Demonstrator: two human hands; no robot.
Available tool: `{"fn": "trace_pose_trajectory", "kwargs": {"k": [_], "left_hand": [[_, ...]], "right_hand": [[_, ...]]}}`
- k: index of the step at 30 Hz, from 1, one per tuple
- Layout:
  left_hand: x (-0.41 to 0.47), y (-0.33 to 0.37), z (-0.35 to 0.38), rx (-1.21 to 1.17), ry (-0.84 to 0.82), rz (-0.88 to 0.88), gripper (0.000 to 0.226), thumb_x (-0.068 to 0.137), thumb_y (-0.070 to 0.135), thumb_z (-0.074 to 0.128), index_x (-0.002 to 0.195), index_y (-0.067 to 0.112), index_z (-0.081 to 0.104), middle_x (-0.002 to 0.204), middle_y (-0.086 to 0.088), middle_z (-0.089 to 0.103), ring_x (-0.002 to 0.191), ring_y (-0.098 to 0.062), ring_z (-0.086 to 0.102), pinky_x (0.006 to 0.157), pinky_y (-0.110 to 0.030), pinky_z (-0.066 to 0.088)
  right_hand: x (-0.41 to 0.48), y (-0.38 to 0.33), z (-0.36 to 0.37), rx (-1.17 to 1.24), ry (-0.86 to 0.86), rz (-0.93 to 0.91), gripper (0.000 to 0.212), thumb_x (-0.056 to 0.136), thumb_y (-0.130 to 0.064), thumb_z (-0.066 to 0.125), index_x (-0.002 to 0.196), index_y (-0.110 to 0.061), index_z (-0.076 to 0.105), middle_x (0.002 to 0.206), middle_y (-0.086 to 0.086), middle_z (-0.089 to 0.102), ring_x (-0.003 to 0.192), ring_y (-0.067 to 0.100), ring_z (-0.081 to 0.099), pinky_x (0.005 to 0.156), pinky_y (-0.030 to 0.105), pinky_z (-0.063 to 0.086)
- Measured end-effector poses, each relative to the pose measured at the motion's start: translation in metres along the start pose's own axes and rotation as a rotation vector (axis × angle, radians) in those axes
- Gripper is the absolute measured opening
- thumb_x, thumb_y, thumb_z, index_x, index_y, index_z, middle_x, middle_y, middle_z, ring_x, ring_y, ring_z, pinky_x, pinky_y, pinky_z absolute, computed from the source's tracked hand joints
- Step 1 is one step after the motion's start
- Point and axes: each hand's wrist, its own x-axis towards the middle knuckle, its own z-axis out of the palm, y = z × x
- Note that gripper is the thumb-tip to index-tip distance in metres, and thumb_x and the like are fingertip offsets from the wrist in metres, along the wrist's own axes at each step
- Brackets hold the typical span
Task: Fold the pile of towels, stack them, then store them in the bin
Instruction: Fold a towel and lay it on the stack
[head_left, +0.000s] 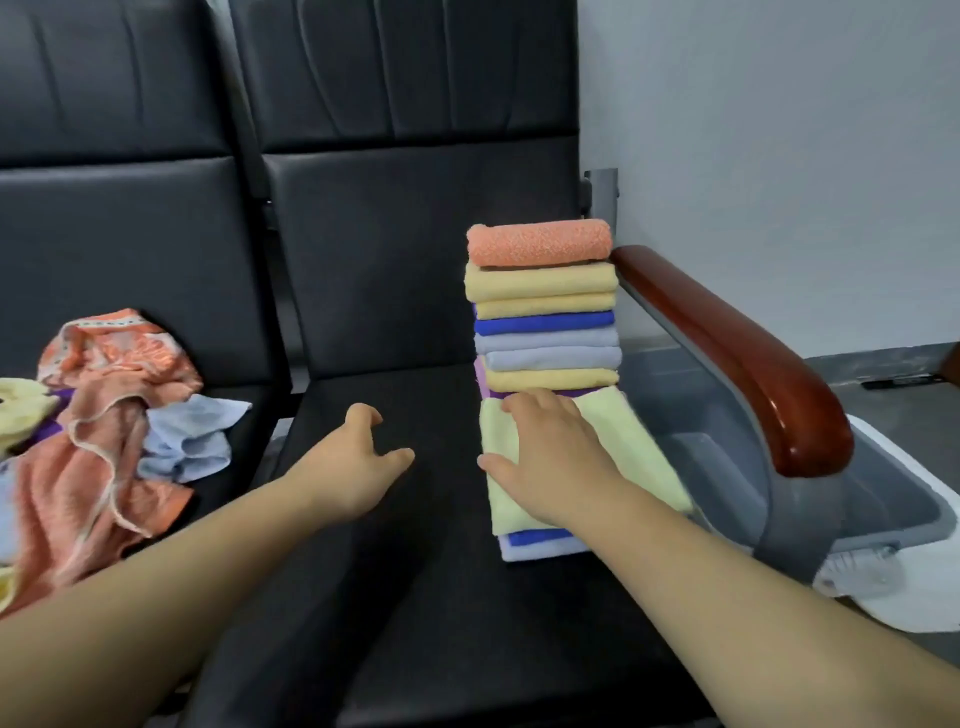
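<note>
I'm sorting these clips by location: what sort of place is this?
Probably a waiting area or office: linked black padded seats with a wooden armrest and a bare grey wall.

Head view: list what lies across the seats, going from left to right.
Pile of unfolded towels → left hand → right hand, resting on a folded yellow towel → wooden armrest.
</note>
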Motion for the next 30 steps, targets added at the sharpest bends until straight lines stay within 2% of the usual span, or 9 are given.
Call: {"fn": "trace_pose_trajectory", "kwargs": {"k": [4,7,12,15,18,21,24,27,30], "left_hand": [[-0.02,-0.071,-0.054,0.137,0.04,-0.017,0.056,0.089,0.045,0.069,0.133,0.023,0.042,0.097,0.007,0.067,0.089,-0.015,0.066,0.078,-0.032,0.049],[-0.034,-0.126,-0.094,0.198,0.116,-0.061,0.05,0.087,0.038,0.072,0.129,0.02,0.05,0.111,0.0,0.067,0.098,-0.019,0.061,0.078,-0.029,0.041],[-0.041,-0.196,-0.157,0.244,0.269,-0.174,0.052,0.085,0.042,0.072,0.13,0.02,0.058,0.123,-0.004,0.062,0.102,-0.022,0.061,0.08,-0.033,0.042],[-0.037,-0.235,-0.182,0.173,0.332,-0.301,0.061,0.083,0.049,0.074,0.135,0.023,0.055,0.131,-0.007,0.058,0.113,-0.028,0.058,0.089,-0.038,0.05],[-0.034,-0.261,-0.188,0.057,0.322,-0.329,0.063,0.085,0.047,0.073,0.139,0.023,0.053,0.136,-0.006,0.055,0.11,-0.024,0.056,0.083,-0.036,0.053],[-0.027,-0.265,-0.182,0.022,0.266,-0.297,0.06,0.088,0.045,0.071,0.141,0.025,0.051,0.133,-0.004,0.057,0.103,-0.02,0.06,0.085,-0.037,0.056],[-0.023,-0.265,-0.176,0.042,0.221,-0.232,0.055,0.09,0.042,0.069,0.139,0.023,0.053,0.118,0.001,0.06,0.095,-0.018,0.063,0.083,-0.033,0.056],[-0.022,-0.267,-0.176,0.049,0.187,-0.207,0.046,0.09,0.038,0.068,0.132,0.023,0.057,0.102,0.003,0.065,0.082,-0.014,0.066,0.069,-0.03,0.054],[-0.022,-0.269,-0.174,0.038,0.168,-0.212,0.038,0.091,0.035,0.067,0.124,0.02,0.058,0.09,-0.003,0.069,0.078,-0.018,0.069,0.06,-0.03,0.051]], "right_hand": [[0.001,-0.07,0.031,0.055,-0.114,-0.166,0.059,0.098,-0.051,0.063,0.148,-0.027,0.045,0.152,-0.009,0.043,0.14,0.016,0.041,0.113,0.033,0.041],[0.009,-0.119,0.06,0.076,-0.225,-0.272,0.058,0.098,-0.05,0.062,0.149,-0.029,0.044,0.155,-0.011,0.039,0.143,0.015,0.038,0.115,0.035,0.04],[0.04,-0.202,0.104,0.124,-0.316,-0.321,0.052,0.097,-0.045,0.063,0.144,-0.027,0.051,0.152,-0.008,0.043,0.139,0.018,0.042,0.111,0.036,0.042],[0.061,-0.255,0.124,0.155,-0.34,-0.334,0.045,0.097,-0.041,0.062,0.138,-0.023,0.058,0.142,-0.002,0.052,0.128,0.021,0.053,0.1,0.033,0.046],[0.08,-0.305,0.144,0.254,-0.382,-0.227,0.035,0.095,-0.036,0.06,0.12,-0.013,0.067,0.12,0.003,0.067,0.104,0.026,0.065,0.087,0.036,0.054],[0.101,-0.337,0.176,0.192,-0.416,-0.174,0.025,0.091,-0.041,0.057,0.092,-0.017,0.065,0.085,0.004,0.069,0.077,0.028,0.068,0.078,0.04,0.061],[0.119,-0.342,0.203,0.121,-0.447,-0.124,0.017,0.095,-0.031,0.059,0.099,-0.015,0.064,0.091,0.007,0.069,0.079,0.028,0.069,0.073,0.033,0.059],[0.132,-0.334,0.196,0.157,-0.481,-0.085,0.011,0.098,-0.018,0.06,0.097,-0.012,0.069,0.079,0.005,0.069,0.059,0.017,0.066,0.051,0.022,0.052],[0.137,-0.326,0.174,0.257,-0.498,-0.044,0.009,0.096,-0.017,0.066,0.092,-0.013,0.073,0.081,0.007,0.071,0.063,0.018,0.067,0.058,0.026,0.057]]}}
